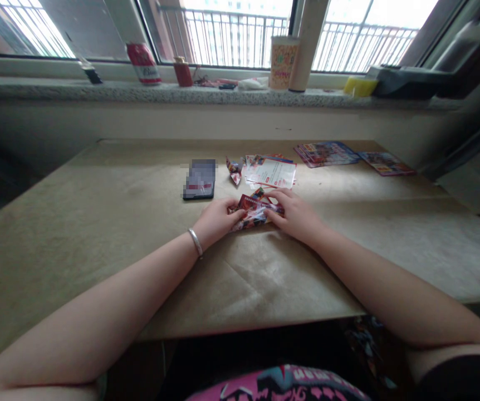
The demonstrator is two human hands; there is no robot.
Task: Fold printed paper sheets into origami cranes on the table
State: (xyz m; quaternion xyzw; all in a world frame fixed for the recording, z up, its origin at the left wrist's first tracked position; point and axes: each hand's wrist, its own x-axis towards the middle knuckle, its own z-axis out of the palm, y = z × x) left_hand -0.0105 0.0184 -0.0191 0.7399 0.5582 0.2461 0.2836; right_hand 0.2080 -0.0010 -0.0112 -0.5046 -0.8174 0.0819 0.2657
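Observation:
Between both hands is a shiny, colourful card packet (253,210), red along its top edge. My left hand (218,218) pinches the packet's left end, thumb on top. My right hand (296,214) grips its right end, thumb on the front and fingers behind. A bit of a colourful card (258,193) shows above the packet's upper edge; how far it sits inside is hidden. Just beyond lie a loose pile of cards (274,171), the top one white with print, and a crumpled wrapper (235,170). To the left rests a dark card-shaped stack or case (200,179), partly blurred.
Farther right on the table (140,223) lie a fanned stack of packets (327,153) and another packet (386,163). Along the windowsill (223,97) stand a red can (143,64), a red bottle (182,72), a paper cup (284,64) and a yellow object (360,86).

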